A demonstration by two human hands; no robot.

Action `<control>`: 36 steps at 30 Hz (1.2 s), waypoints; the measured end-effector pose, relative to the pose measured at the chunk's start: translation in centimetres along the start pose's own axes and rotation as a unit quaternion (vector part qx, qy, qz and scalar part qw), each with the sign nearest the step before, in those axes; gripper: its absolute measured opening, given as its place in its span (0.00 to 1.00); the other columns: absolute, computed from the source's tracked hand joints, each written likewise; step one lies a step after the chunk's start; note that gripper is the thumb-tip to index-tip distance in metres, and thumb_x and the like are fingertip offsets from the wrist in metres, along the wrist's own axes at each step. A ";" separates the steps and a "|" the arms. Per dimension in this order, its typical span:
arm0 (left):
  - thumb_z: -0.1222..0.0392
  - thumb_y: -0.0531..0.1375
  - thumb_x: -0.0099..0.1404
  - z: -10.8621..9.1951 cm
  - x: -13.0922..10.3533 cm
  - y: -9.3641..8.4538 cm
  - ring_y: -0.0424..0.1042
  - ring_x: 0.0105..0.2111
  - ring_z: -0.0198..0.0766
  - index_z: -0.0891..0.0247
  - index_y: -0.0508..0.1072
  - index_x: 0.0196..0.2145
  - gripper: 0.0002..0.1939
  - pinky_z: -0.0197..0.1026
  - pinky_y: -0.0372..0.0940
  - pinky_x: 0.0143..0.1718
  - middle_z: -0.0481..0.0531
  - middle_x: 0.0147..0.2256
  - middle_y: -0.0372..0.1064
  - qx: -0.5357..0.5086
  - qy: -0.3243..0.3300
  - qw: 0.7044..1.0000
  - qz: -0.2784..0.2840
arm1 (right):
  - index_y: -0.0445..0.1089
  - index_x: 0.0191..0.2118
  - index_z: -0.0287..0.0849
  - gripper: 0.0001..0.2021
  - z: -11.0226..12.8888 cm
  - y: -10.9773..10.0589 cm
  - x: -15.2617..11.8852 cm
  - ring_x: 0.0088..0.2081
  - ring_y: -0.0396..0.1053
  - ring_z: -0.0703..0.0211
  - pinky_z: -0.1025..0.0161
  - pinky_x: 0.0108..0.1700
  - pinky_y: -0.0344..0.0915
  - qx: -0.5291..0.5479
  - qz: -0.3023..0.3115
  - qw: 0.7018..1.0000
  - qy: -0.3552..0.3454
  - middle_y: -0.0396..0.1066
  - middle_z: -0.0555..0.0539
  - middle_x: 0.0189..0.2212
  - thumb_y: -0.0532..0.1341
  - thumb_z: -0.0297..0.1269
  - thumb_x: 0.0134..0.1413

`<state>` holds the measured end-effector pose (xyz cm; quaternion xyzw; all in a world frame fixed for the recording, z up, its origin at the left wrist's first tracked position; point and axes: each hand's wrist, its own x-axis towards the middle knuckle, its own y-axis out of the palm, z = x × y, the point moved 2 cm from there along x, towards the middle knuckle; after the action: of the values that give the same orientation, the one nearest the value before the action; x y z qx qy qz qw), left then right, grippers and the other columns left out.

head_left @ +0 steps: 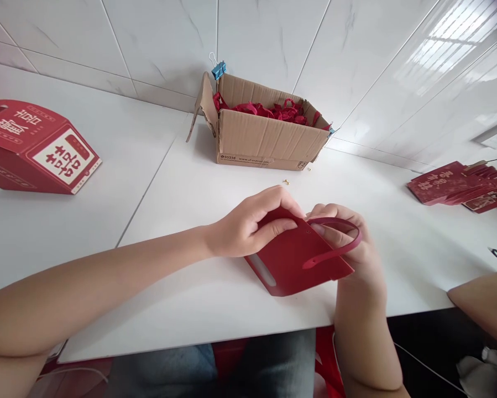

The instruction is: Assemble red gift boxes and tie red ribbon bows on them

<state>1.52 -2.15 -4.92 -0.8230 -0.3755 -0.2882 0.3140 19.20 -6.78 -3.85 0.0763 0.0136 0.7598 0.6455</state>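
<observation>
A red folded card gift box is held tilted just above the table, with a long cut-out slot near its lower left end. My left hand is closed on its upper edge, thumb on the near face and fingers behind. A red strap handle loops out from the card; one end lies against the near face. My right hand is closed by the right edge, thumb inside the loop, pinching the strap's other end at the card. Its fingertips are partly hidden behind the card and strap.
Behind stands an open cardboard box full of red straps, with a blue binder clip. Small brass fasteners lie before it. An assembled red gift box is at left; red folded cards and another person's arm are at right.
</observation>
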 end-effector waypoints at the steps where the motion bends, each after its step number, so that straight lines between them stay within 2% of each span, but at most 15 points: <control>1: 0.69 0.55 0.67 0.0 0.0 0.0 0.69 0.38 0.34 0.61 0.66 0.41 0.07 0.37 0.66 0.37 0.53 0.37 0.68 0.001 0.005 1.000 0.001 | 0.73 0.26 0.45 0.04 0.0 -0.1 0.0 0.25 0.67 0.65 0.66 0.26 0.64 0.000 0.003 1.000 -0.003 0.71 0.52 0.25 0.67 0.32 0.49; 8: 0.69 0.55 0.67 0.1 0.1 0.0 0.69 0.36 0.34 0.61 0.65 0.40 0.06 0.38 0.67 0.38 0.53 0.36 0.67 0.002 0.011 1.000 -0.001 | 0.74 0.28 0.48 0.03 -0.3 -0.5 0.3 0.28 0.71 0.62 0.64 0.27 0.68 -0.020 0.022 0.999 -0.032 0.74 0.50 0.28 0.68 0.35 0.48; 12: 0.68 0.55 0.67 0.2 0.1 0.1 0.69 0.37 0.34 0.61 0.65 0.40 0.06 0.38 0.67 0.38 0.54 0.36 0.67 0.000 0.011 1.000 -0.003 | 0.75 0.29 0.49 0.02 -0.2 -0.5 0.3 0.29 0.71 0.61 0.64 0.28 0.69 -0.013 0.028 0.998 -0.049 0.74 0.50 0.29 0.68 0.34 0.48; 16: 0.68 0.55 0.67 0.2 0.0 0.2 0.70 0.37 0.34 0.61 0.65 0.40 0.05 0.38 0.67 0.37 0.53 0.37 0.68 -0.001 0.008 1.000 -0.004 | 0.76 0.28 0.49 0.02 -0.1 -0.2 0.1 0.26 0.69 0.62 0.64 0.26 0.67 -0.029 0.023 0.999 -0.038 0.74 0.50 0.28 0.67 0.34 0.50; 19: 0.68 0.55 0.67 0.2 0.0 0.2 0.70 0.37 0.35 0.61 0.65 0.40 0.05 0.38 0.67 0.36 0.54 0.37 0.68 0.005 0.003 1.000 -0.009 | 0.77 0.29 0.49 0.03 0.1 -0.2 -0.1 0.26 0.70 0.59 0.62 0.24 0.66 -0.058 0.011 0.998 -0.033 0.75 0.49 0.28 0.66 0.39 0.51; 22: 0.67 0.55 0.67 0.2 0.1 0.0 0.70 0.37 0.35 0.61 0.65 0.39 0.04 0.38 0.67 0.36 0.53 0.36 0.69 0.027 -0.002 0.999 -0.028 | 0.78 0.34 0.50 0.06 0.5 -0.5 -0.5 0.30 0.72 0.57 0.61 0.27 0.70 -0.092 0.004 0.993 -0.072 0.76 0.48 0.31 0.64 0.41 0.53; 26: 0.66 0.58 0.65 0.2 0.1 -0.4 0.70 0.35 0.34 0.62 0.66 0.39 0.04 0.38 0.67 0.37 0.52 0.35 0.68 0.070 -0.006 0.995 -0.077 | 0.74 0.46 0.52 0.14 0.8 -0.5 -1.0 0.38 0.74 0.54 0.59 0.36 0.73 -0.140 0.020 0.981 -0.135 0.76 0.48 0.39 0.67 0.37 0.51; 28: 0.66 0.58 0.66 0.2 0.2 -0.4 0.70 0.35 0.34 0.62 0.67 0.40 0.04 0.38 0.67 0.37 0.52 0.35 0.68 0.083 -0.008 0.993 -0.084 | 0.73 0.47 0.52 0.17 0.7 -0.1 -1.1 0.39 0.74 0.55 0.60 0.36 0.74 -0.173 0.000 0.973 -0.151 0.76 0.48 0.40 0.67 0.34 0.50; 32: 0.65 0.56 0.67 0.4 0.0 -0.2 0.70 0.37 0.36 0.61 0.67 0.42 0.06 0.40 0.67 0.39 0.53 0.37 0.69 0.127 -0.009 0.987 -0.094 | 0.74 0.42 0.51 0.10 0.1 0.7 -0.9 0.33 0.73 0.58 0.63 0.29 0.71 -0.222 -0.085 0.955 -0.178 0.75 0.49 0.34 0.65 0.33 0.53; 35: 0.62 0.58 0.65 0.6 -0.4 -0.4 0.68 0.45 0.40 0.58 0.62 0.49 0.16 0.43 0.66 0.42 0.57 0.46 0.65 0.136 0.002 0.978 -0.158 | 0.74 0.40 0.50 0.07 -0.3 1.1 -0.6 0.32 0.71 0.58 0.63 0.28 0.68 -0.241 -0.107 0.943 -0.202 0.74 0.49 0.33 0.64 0.35 0.54; 36: 0.61 0.58 0.65 0.5 -0.6 -0.5 0.66 0.48 0.42 0.58 0.61 0.49 0.16 0.45 0.66 0.43 0.58 0.48 0.64 0.134 0.006 0.974 -0.180 | 0.74 0.41 0.50 0.08 -0.4 1.1 -0.6 0.32 0.71 0.58 0.62 0.29 0.68 -0.246 -0.109 0.940 -0.210 0.74 0.49 0.33 0.63 0.34 0.55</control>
<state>0.90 -1.76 -5.48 -0.6906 -0.5507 -0.2924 0.3664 18.12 -7.53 -4.13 0.0711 -0.3013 0.6310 0.7113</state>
